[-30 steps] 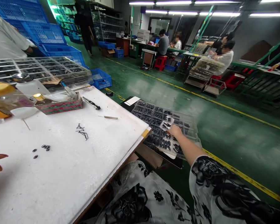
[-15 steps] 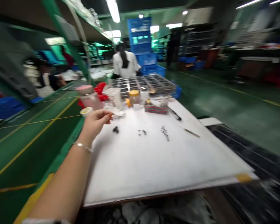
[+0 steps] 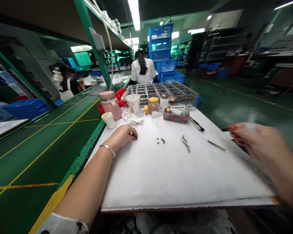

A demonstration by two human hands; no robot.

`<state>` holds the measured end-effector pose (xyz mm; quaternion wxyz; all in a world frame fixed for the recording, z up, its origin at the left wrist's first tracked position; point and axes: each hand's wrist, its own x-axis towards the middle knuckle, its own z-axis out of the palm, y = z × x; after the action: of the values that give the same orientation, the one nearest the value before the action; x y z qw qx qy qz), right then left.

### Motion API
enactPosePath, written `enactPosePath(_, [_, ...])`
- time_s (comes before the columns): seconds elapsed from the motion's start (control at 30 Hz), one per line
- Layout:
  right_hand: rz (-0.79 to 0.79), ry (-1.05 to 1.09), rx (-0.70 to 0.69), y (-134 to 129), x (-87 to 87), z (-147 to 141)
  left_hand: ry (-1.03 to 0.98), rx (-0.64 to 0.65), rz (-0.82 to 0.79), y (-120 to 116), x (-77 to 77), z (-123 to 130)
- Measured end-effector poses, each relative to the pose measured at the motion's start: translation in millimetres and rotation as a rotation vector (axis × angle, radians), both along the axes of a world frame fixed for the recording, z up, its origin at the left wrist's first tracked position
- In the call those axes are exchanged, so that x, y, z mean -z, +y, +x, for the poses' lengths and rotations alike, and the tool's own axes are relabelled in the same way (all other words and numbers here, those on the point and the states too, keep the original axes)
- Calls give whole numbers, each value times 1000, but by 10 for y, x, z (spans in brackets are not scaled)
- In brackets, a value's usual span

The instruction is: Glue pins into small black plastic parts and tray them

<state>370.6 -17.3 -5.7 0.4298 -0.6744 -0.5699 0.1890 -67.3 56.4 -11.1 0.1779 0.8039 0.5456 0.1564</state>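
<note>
On the left of the white work board (image 3: 161, 175), my left hand (image 3: 122, 138) rests low with its fingers closed over small black parts (image 3: 134, 136), which show at the fingertips. My right hand (image 3: 263, 139) is over the board's right edge, smeared by motion, with its fingertips pointing left; what it holds, if anything, is unclear. Several tiny black ring-like pieces (image 3: 162, 140) lie between the hands. Right of them is a loose group of thin black strips (image 3: 185, 143). A thin pointed tool (image 3: 216, 145) with a grey handle lies nearest to my right hand.
Along the back stand a pink flask (image 3: 111, 105), a white tub (image 3: 108, 120), a paper cup (image 3: 133, 103), a yellow-lidded jar (image 3: 153, 105), a small patterned box (image 3: 175, 117) and a black-handled cutter (image 3: 196, 124). Behind is a compartment tray (image 3: 161, 91). A green conveyor (image 3: 46, 143) runs left.
My left hand has come down onto the black parts on the left. My right hand has entered at the right. The view has turned somewhat left.
</note>
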Motion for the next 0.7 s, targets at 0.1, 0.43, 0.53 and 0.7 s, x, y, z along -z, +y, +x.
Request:
enactPosePath(0.1, [-120,-31,-254,126,-192,-442,38,29,4,32,-5,-38])
enactPosePath(0.43, [-365,-609,-404,536,-43,-1063,9,10,78,-15,1,1])
enactPosePath(0.53, [-343,-719,-357,496,8,-1065,-237,-11,27,-59,-33,86])
enactPosePath(0.7, [-286,-728,-400,497,58,-1040,-526,1,-88,-153,-121,256])
